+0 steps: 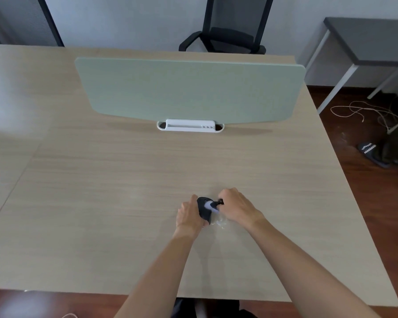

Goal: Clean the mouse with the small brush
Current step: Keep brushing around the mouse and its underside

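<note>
A black computer mouse [203, 210] rests on the wooden desk [101, 191], right of centre and near the front. My left hand [189, 214] grips the mouse's left side and holds it in place. My right hand [236, 206] is closed around a small brush [213, 205] with a dark handle and pale, blurred bristles. The bristles lie on top of the mouse. A small crumpled clear wrapper [220, 223] lies on the desk just right of the mouse, under my right hand.
A pale green divider panel [189, 88] stands across the far half of the desk on a white clamp base [190, 126]. A black office chair [228, 26] stands behind it. To the right are a grey side table [365, 40], floor cables [365, 113] and a slipper [369, 150].
</note>
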